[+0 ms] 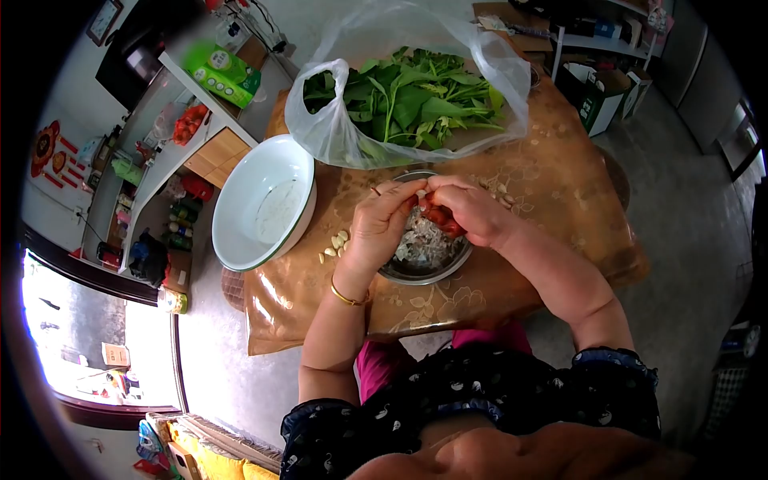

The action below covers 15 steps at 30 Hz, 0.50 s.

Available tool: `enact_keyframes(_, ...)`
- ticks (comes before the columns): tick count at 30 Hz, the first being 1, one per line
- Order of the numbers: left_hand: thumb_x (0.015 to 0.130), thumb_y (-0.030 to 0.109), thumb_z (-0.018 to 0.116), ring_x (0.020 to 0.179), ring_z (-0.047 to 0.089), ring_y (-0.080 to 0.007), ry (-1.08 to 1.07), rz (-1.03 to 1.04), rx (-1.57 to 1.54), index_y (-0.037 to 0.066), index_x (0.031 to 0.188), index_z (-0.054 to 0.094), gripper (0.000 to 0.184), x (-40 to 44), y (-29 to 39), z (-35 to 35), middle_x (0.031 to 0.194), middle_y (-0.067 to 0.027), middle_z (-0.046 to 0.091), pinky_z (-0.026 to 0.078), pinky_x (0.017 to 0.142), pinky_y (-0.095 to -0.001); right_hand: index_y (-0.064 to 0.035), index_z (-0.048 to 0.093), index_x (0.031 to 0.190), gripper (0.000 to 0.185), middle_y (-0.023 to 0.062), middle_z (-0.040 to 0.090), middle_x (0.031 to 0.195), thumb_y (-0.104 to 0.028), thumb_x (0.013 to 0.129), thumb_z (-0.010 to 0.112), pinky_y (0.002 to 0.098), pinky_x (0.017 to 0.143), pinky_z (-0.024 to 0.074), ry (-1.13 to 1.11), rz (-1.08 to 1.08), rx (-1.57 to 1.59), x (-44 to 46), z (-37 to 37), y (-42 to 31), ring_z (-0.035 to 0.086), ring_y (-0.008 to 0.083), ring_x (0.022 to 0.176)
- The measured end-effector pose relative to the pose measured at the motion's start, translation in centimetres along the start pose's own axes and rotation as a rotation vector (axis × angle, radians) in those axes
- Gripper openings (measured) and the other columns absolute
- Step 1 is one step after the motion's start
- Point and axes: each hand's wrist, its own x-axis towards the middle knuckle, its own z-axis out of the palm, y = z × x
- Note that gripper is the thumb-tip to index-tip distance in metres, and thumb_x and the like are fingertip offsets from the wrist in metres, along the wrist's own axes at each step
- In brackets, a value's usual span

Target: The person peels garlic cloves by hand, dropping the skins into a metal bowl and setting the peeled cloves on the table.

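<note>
Over a metal bowl [462,260] of pale, papery garlic skins [424,244], my two hands meet fingertip to fingertip. My left hand [382,220] is closed in a pinch on a small whitish garlic clove [422,192], mostly hidden by the fingers. From the other side my right hand [472,210] pinches the same clove. A reddish shape shows beneath my right hand, in shadow; I cannot make out what it is. Several peeled garlic cloves [338,243] lie left of the bowl, and more pale pieces [504,197] lie to its right.
A white enamel basin [226,228] stands at the table's left. Behind the bowl sits an open plastic bag [320,136] full of leafy greens [408,100]. A brown patterned cloth [560,216] covers the table. Shelves [172,132] stand at the left, cardboard boxes [604,96] at the back right.
</note>
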Motion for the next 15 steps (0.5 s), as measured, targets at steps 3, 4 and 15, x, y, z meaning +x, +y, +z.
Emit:
enact_keyframes(3, 0.080, -0.009, 0.054, 0.085, 0.060, -0.0242, 0.018, 0.033, 0.053, 0.001, 0.105, 0.062, 0.028, 0.09, 0.36, 0.13, 0.094, -0.0121, 0.064, 0.047, 0.077, -0.0285, -0.0059, 0.053, 0.080, 0.014, -0.0009, 0.045, 0.064, -0.013, 0.085, 0.043, 0.0216, 0.046, 0.0276, -0.022, 0.020, -0.050, -0.21, 0.02, -0.23, 0.036, 0.0062, 0.052)
enact_keyframes(4, 0.079, -0.010, 0.055, 0.084, 0.060, -0.0260, 0.028, 0.046, 0.070, 0.001, 0.104, 0.062, 0.029, 0.13, 0.45, 0.15, 0.094, -0.0133, 0.063, 0.048, 0.076, -0.0294, -0.0059, 0.053, 0.079, 0.014, -0.0010, 0.045, 0.063, -0.012, 0.085, 0.042, 0.0219, 0.046, 0.0272, -0.018, 0.032, -0.033, -0.32, 0.16, -0.42, 0.035, 0.0063, 0.052)
enact_keyframes(15, 0.081, -0.008, 0.055, 0.083, 0.060, -0.0254, 0.071, 0.041, 0.033, 0.000, 0.105, 0.062, 0.026, 0.13, 1.15, 0.64, 0.091, -0.0129, 0.064, 0.047, 0.076, -0.0293, -0.0057, 0.052, 0.076, 0.013, -0.0010, 0.042, 0.061, -0.010, 0.082, 0.041, 0.0232, 0.046, 0.0257, 0.036, -0.047, -0.034, -0.17, 0.62, 0.22, 0.033, 0.0074, 0.052)
